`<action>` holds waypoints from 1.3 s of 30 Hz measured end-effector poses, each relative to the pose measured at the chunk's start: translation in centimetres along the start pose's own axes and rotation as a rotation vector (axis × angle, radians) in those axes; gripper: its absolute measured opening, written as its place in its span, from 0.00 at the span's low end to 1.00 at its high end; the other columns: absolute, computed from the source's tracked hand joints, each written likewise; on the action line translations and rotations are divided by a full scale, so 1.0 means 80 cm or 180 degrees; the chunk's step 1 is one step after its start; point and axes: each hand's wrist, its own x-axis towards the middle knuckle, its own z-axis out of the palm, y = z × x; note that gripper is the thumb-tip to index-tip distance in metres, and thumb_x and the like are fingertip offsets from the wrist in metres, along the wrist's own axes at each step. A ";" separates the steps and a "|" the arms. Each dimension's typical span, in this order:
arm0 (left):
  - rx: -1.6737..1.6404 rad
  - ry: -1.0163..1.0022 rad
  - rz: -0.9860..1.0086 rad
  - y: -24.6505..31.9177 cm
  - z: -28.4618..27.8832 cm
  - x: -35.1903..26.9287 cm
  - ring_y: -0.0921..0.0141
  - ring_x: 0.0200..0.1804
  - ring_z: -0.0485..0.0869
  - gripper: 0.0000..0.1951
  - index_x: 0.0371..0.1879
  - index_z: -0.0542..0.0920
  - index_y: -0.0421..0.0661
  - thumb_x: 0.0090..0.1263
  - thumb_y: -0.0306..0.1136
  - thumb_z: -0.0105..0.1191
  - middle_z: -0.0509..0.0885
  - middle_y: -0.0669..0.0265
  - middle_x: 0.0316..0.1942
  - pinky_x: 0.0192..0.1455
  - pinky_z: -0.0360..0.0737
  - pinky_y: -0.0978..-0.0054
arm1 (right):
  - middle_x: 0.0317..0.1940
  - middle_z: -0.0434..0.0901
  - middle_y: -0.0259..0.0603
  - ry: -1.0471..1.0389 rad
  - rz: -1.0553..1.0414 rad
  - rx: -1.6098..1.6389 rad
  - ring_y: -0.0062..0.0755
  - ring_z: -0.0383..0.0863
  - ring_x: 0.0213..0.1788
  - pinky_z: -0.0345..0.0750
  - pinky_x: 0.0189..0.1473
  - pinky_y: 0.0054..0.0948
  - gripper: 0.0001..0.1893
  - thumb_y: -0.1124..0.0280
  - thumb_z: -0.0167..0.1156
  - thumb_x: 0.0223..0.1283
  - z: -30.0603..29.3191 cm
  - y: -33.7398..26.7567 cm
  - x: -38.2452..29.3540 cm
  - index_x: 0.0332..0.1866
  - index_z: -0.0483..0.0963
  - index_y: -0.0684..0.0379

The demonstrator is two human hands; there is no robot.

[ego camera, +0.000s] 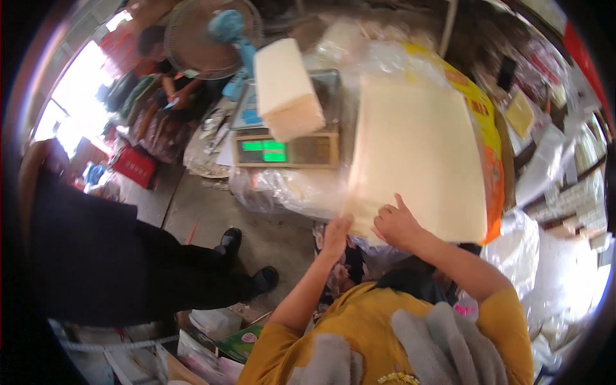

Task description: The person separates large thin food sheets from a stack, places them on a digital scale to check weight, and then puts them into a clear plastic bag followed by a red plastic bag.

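A broad stack of thin cream sheets (421, 159), probably paper, lies in front of me. At its near left corner, my left hand (338, 233) holds the edge, with fingers and thumb close together. My right hand (398, 225) is on the near edge of the same stack, a little to the right. Its fingers are partly curled and one sticks out; blur hides whether it pinches a sheet. Left of the stack, a thick folded bundle of cream sheets (286, 89) rests on the digital scale (313, 150), whose display glows green.
A yellow and orange printed bag (492, 168) and clear plastic (293, 190) lie under and around the stack. A fan (211, 43) stands behind the scale. A person in dark clothes (96, 260) stands at left; another person (175, 91) sits farther back. A red box (134, 167) is nearby.
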 end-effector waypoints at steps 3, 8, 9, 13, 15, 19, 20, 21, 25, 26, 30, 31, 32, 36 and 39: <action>0.0266 0.0290 0.0255 -0.016 0.006 0.002 0.75 0.40 0.77 0.19 0.45 0.80 0.37 0.71 0.44 0.56 0.84 0.69 0.38 0.47 0.74 0.74 | 0.31 0.76 0.40 0.0029 0.0400 0.0035 0.39 0.78 0.44 0.63 0.64 0.57 0.11 0.59 0.60 0.59 0.000 -0.014 0.001 0.31 0.76 0.56; -0.0719 -0.0404 0.0346 -0.051 -0.002 0.021 0.81 0.40 0.73 0.18 0.54 0.77 0.39 0.74 0.40 0.53 0.79 0.76 0.40 0.46 0.71 0.82 | 0.31 0.79 0.41 -0.0023 0.0217 0.0023 0.41 0.80 0.41 0.65 0.62 0.59 0.05 0.71 0.56 0.54 -0.002 -0.020 0.016 0.32 0.79 0.57; -0.0769 -0.0423 0.0391 -0.052 0.000 0.020 0.82 0.40 0.73 0.18 0.54 0.76 0.39 0.75 0.40 0.52 0.79 0.76 0.41 0.46 0.71 0.82 | 0.31 0.79 0.41 -0.0010 0.0188 0.0066 0.41 0.81 0.40 0.67 0.61 0.57 0.04 0.73 0.56 0.53 0.000 -0.022 0.016 0.31 0.78 0.57; -0.0670 -0.0456 0.0503 -0.043 0.001 0.018 0.82 0.42 0.73 0.19 0.57 0.75 0.40 0.76 0.40 0.51 0.78 0.76 0.42 0.48 0.71 0.81 | 0.27 0.77 0.40 0.0030 0.0083 0.0051 0.39 0.80 0.36 0.74 0.50 0.43 0.06 0.66 0.62 0.51 -0.003 -0.019 0.017 0.27 0.74 0.55; -0.0826 -0.0526 0.0483 -0.034 0.002 0.015 0.84 0.43 0.72 0.19 0.57 0.74 0.39 0.76 0.40 0.51 0.78 0.78 0.42 0.48 0.71 0.82 | 0.27 0.77 0.40 0.0083 0.0176 0.0316 0.40 0.81 0.34 0.76 0.46 0.39 0.06 0.67 0.63 0.50 -0.022 -0.017 0.018 0.27 0.75 0.56; 0.0916 0.0378 0.1446 0.009 0.014 -0.001 0.69 0.56 0.75 0.17 0.58 0.74 0.39 0.73 0.32 0.50 0.80 0.65 0.50 0.60 0.69 0.74 | 0.26 0.79 0.42 0.0788 0.0822 0.1642 0.41 0.81 0.28 0.79 0.34 0.30 0.04 0.75 0.63 0.45 -0.045 -0.004 0.013 0.28 0.76 0.59; 0.1807 0.0964 0.2326 0.023 0.018 -0.003 0.63 0.61 0.74 0.17 0.57 0.74 0.40 0.70 0.28 0.50 0.79 0.60 0.53 0.65 0.67 0.69 | 0.26 0.78 0.42 0.1199 0.0957 0.1945 0.40 0.81 0.27 0.78 0.31 0.30 0.04 0.77 0.62 0.46 -0.051 0.005 0.014 0.28 0.76 0.60; 0.1812 0.0982 0.2329 0.036 0.019 -0.004 0.63 0.61 0.74 0.17 0.57 0.74 0.40 0.70 0.28 0.50 0.79 0.60 0.53 0.65 0.67 0.69 | 0.25 0.78 0.43 0.1600 0.1079 0.2259 0.39 0.81 0.27 0.77 0.29 0.30 0.03 0.79 0.62 0.46 -0.056 0.015 0.016 0.27 0.76 0.60; 0.3066 -0.0487 0.3391 0.049 0.043 0.013 0.58 0.66 0.70 0.22 0.53 0.78 0.42 0.56 0.23 0.52 0.76 0.55 0.58 0.70 0.63 0.57 | 0.31 0.81 0.46 0.1602 0.1708 0.2742 0.37 0.84 0.33 0.80 0.39 0.28 0.05 0.79 0.63 0.50 -0.088 0.039 0.005 0.33 0.77 0.64; 0.3017 -0.0795 0.3114 0.050 0.056 0.016 0.57 0.66 0.69 0.21 0.51 0.78 0.41 0.55 0.23 0.52 0.76 0.55 0.58 0.70 0.62 0.57 | 0.31 0.81 0.46 0.1607 0.1703 0.2739 0.37 0.84 0.33 0.80 0.39 0.28 0.05 0.79 0.63 0.50 -0.095 0.038 0.001 0.33 0.77 0.64; 0.3373 -0.1234 0.2523 0.042 0.078 0.038 0.53 0.65 0.67 0.19 0.52 0.78 0.42 0.60 0.28 0.54 0.75 0.55 0.59 0.69 0.62 0.55 | 0.48 0.78 0.52 0.0779 0.0853 0.2279 0.48 0.78 0.52 0.74 0.54 0.39 0.19 0.73 0.63 0.52 -0.097 0.026 -0.018 0.51 0.74 0.64; 0.3195 -0.1141 0.2723 0.040 0.083 0.038 0.51 0.66 0.66 0.19 0.53 0.78 0.42 0.61 0.30 0.55 0.75 0.55 0.59 0.69 0.61 0.55 | 0.55 0.75 0.53 0.0665 0.0733 0.1706 0.51 0.74 0.58 0.70 0.59 0.41 0.24 0.70 0.62 0.53 -0.091 0.022 -0.030 0.57 0.71 0.64; 0.3194 -0.1153 0.2738 0.039 0.086 0.038 0.51 0.66 0.66 0.19 0.53 0.78 0.42 0.61 0.30 0.55 0.75 0.55 0.59 0.69 0.61 0.55 | 0.61 0.69 0.54 0.0421 0.0808 0.1668 0.53 0.67 0.64 0.64 0.64 0.47 0.29 0.68 0.61 0.54 -0.080 0.027 -0.042 0.62 0.66 0.64; 0.2840 -0.0962 0.2805 0.028 0.094 0.032 0.53 0.68 0.63 0.20 0.55 0.79 0.47 0.63 0.36 0.57 0.74 0.58 0.61 0.71 0.57 0.55 | 0.61 0.69 0.53 0.0318 0.1095 0.1307 0.51 0.68 0.64 0.64 0.63 0.51 0.29 0.69 0.62 0.54 -0.044 0.039 -0.076 0.62 0.66 0.63; 0.2965 -0.1017 0.2477 0.009 0.096 0.034 0.48 0.72 0.54 0.28 0.63 0.71 0.46 0.64 0.43 0.57 0.66 0.52 0.67 0.74 0.51 0.52 | 0.61 0.69 0.52 0.0111 0.1113 0.1117 0.50 0.67 0.65 0.62 0.63 0.55 0.28 0.72 0.60 0.54 -0.044 0.042 -0.083 0.62 0.66 0.62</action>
